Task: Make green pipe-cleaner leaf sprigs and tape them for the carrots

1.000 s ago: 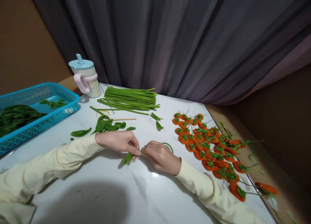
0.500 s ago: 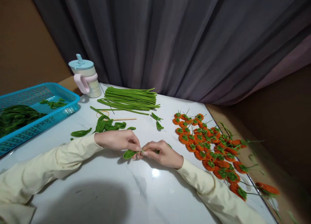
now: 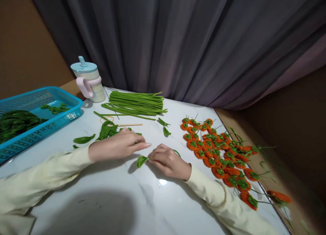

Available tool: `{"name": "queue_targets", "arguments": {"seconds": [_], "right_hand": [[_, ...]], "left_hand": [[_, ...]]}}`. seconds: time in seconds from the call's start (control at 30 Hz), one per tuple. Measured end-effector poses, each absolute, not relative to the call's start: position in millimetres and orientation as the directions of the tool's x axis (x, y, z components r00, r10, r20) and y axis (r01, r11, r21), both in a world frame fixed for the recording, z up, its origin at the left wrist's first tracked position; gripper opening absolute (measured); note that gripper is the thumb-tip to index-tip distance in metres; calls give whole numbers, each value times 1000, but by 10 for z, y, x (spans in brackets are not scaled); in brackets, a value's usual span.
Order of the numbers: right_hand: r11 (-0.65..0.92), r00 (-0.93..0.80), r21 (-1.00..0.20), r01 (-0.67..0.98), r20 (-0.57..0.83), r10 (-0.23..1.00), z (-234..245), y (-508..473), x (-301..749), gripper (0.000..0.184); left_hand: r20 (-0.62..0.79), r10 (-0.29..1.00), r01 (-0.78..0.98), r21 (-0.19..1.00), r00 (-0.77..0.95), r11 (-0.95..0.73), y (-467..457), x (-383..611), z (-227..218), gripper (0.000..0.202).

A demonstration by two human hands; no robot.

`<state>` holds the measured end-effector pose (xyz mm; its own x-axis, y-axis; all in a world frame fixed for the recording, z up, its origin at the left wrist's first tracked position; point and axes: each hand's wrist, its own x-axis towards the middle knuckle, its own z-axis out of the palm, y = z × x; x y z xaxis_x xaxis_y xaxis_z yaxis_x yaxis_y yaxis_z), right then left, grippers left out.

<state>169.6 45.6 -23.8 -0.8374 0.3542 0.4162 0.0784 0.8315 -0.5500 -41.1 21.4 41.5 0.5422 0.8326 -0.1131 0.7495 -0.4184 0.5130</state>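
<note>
"Holding something, is that right hand [image 3: 169, 162]?"

"Yes, its fingertips pinch a green leaf [image 3: 141, 161] by the narrow end; the leaf sticks out leftward over the white table [image 3: 175, 207]."

"And the left hand [image 3: 118, 145]?"

"Just in front of the leaf pile [image 3: 105, 131], apart from that pinched leaf. One digit is stretched out; I can't tell whether the others grip anything."

"Behind them?"

"A bundle of green stems [image 3: 134, 103]."

Pinching leaf [image 3: 141, 161] at its right end with right hand [image 3: 169, 162], with fingers curled; holding left hand [image 3: 118, 146] beyond leaf and to its left, with thumb extended.
</note>
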Motion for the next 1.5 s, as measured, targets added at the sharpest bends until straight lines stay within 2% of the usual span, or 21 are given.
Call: {"name": "queue_targets", "arguments": {"seconds": [0.03, 0.1, 0.13, 0.2, 0.3, 0.4, 0.5, 0.6, 0.7, 0.77, 0.83, 0.97, 1.07, 1.27, 1.4, 1.5], "right_hand": [[792, -832, -605, 82, 396, 388, -234, 458, 1690, 24], [711, -821, -697, 89, 352, 449, -213, 458, 1676, 24], [669, -815, -737, 100, 325, 480, -196, 455, 1670, 24], [568, -803, -814, 120, 257, 537, -157, 446, 1662, 25], [386, -793, -913, 129, 139, 593, -100, 439, 1667, 22], [281, -810, -950, 139, 54, 584, -65, 446, 1684, 21], [286, -847, -947, 144, 32, 530, -47, 464, 1700, 24], [374, -870, -920, 122, 82, 487, -39, 484, 1708, 24], [509, -881, -858, 74, 183, 436, -53, 503, 1714, 20], [596, -891, -801, 58, 228, 393, -72, 511, 1717, 19], [683, -901, -727, 66, 251, 355, -90, 510, 1720, 19], [843, -921, -534, 61, 296, 254, -111, 485, 1726, 19], [899, -925, -435, 60, 315, 214, -114, 467, 1727, 22], [877, -903, -459, 144, 302, 306, -94, 484, 1724, 16], [890, -873, -421, 174, 353, 337, -94, 490, 1726, 16], [909, -874, -385, 161, 372, 313, -93, 482, 1730, 18]], "left_hand": [[84, 836, 770, 350, 542, -534, 123, -390, 448, 42], [340, 721, 756, 40, 604, -653, -59, -322, 463, 41], [413, 639, 723, -73, 649, -687, -133, -281, 441, 33], [448, 529, 668, -243, 720, -703, -218, -206, 358, 19], [429, 460, 615, -366, 778, -699, -193, -148, 233, 25], [390, 428, 566, -379, 815, -732, -97, -160, 208, 31], [349, 445, 547, -294, 825, -784, -38, -200, 256, 31], [244, 548, 572, -34, 800, -819, -10, -240, 307, 25], [135, 630, 586, 259, 765, -768, 24, -263, 330, 25], [58, 660, 592, 390, 749, -706, 52, -264, 334, 26], [-32, 682, 613, 469, 731, -635, 77, -256, 337, 27], [-234, 727, 694, 576, 646, -432, 105, -234, 352, 30], [-316, 717, 684, 666, 621, -299, 118, -231, 370, 28], [-382, 709, 605, 792, 592, -79, 175, -262, 387, 25], [-455, 697, 599, 799, 554, 46, 216, -260, 383, 24], [-479, 686, 620, 783, 547, 52, 223, -247, 401, 25]]}}
